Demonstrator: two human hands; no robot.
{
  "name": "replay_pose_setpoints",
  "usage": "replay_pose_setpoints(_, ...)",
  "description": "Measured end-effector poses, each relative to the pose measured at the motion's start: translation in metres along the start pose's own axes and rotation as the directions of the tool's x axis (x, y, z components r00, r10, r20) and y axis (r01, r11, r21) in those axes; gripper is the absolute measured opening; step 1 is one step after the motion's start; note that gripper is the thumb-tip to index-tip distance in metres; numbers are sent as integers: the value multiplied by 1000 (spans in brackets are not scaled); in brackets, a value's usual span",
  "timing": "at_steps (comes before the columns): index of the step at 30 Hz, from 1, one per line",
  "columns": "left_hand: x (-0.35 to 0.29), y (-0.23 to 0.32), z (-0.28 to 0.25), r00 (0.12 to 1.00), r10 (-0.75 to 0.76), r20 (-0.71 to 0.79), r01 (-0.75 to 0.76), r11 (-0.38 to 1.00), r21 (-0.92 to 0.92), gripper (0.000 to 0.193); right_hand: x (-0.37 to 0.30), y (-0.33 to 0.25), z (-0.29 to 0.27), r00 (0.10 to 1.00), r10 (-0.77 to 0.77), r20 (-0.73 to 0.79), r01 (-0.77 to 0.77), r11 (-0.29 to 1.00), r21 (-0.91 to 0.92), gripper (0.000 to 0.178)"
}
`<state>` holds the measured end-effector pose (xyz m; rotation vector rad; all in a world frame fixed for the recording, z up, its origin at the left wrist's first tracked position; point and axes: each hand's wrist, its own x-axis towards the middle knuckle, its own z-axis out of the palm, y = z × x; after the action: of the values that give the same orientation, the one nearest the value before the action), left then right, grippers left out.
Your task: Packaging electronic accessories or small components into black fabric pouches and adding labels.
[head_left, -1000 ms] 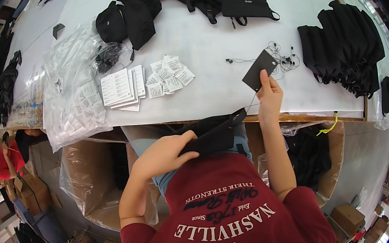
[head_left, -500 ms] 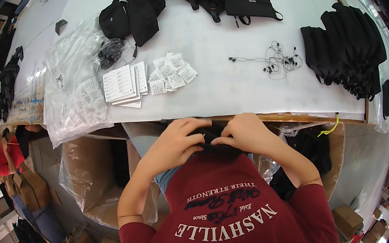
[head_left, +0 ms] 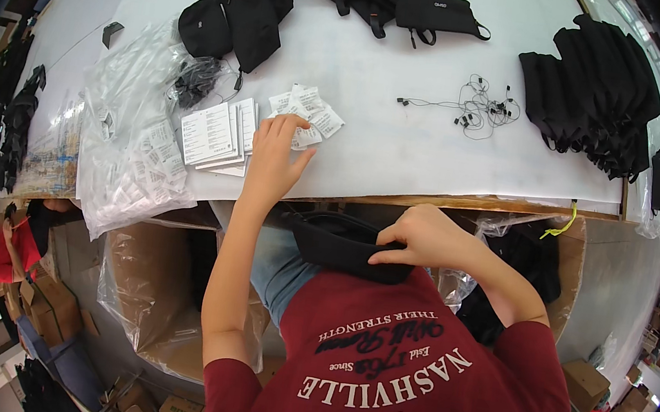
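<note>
My left hand (head_left: pixel 274 154) is over the table at the near-left edge of a loose pile of small white printed labels (head_left: pixel 324 120). Its thumb stands apart from the fingers; the fingertips overlap the pile, and whether they touch a label is hard to see. At my waist, just below the table edge, my right hand (head_left: pixel 429 236) grips the right end of a black fabric pouch (head_left: pixel 341 250) between thumb and fingers. The pouch lies against my lap with its opening facing up. Beside my left hand rests a stack of white printed cards (head_left: pixel 211 138).
A clear plastic bag with labels (head_left: pixel 132 173) hangs over the table edge at left. Black bags (head_left: pixel 249 23) lie at the back, thin black looped strings (head_left: pixel 478 109) at centre right, and stacked black pouches (head_left: pixel 591 90) at far right. Plastic-lined cartons (head_left: pixel 142 290) stand below the table.
My left hand has let go of the black pouch and moved up onto the table by the labels. The right hand keeps hold of the pouch, which now shows more fully and sits slightly lower.
</note>
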<state>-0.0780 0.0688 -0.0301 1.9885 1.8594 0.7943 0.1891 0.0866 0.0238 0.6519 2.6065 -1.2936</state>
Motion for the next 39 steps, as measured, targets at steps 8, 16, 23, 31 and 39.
replay_pose_setpoints(8,12,-9,11,994,80,-81,-68,988,140,21,-4,0,-14,973,-63,-224,49,997,-65,34)
replay_pose_setpoints(16,9,38,-20,970,-187,-154,103,895,-434,13,1,-2,-30,920,-206,-333,96,943,-318,27)
replay_pose_setpoints(23,-6,58,-35,969,37,-245,-82,981,-177,38,20,-12,-38,823,-298,-484,36,878,-478,24)
replay_pose_setpoints(31,-56,52,26,894,-375,244,77,-410,-909,61,37,-32,-28,648,-316,-693,162,946,-280,16)
replay_pose_setpoints(39,-45,69,19,725,-673,147,-74,-289,-954,38,50,-34,8,514,397,-760,246,781,574,23)
